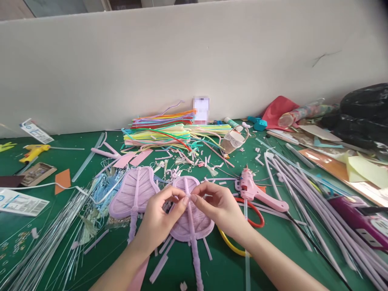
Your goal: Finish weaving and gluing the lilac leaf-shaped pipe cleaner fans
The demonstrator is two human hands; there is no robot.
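A lilac fan (pixel 194 226) made of pipe cleaners, with a wrapped handle running toward me, lies in the middle of the table. My left hand (pixel 165 210) pinches at its central rib, just below the rounded top. From the other side, my right hand (pixel 216 202) pinches the same spot, its fingertips almost touching the left ones. Whether a small separate piece sits between the fingertips is hidden. A second lilac fan (pixel 136 188), broader and ribbed, lies to the left, close by my left hand. Right of my right hand is a pink glue gun (pixel 254 192) with a clear glue stick in it.
Bundles of coloured pipe cleaners (pixel 160 135) lie at the back, before a propped phone (pixel 201 110). Thin wires (pixel 57 230) spread at left, near a yellow glue gun (pixel 34 152). Lilac strips (pixel 318 210), a purple device (pixel 360 222) and a black bag (pixel 366 113) fill the right.
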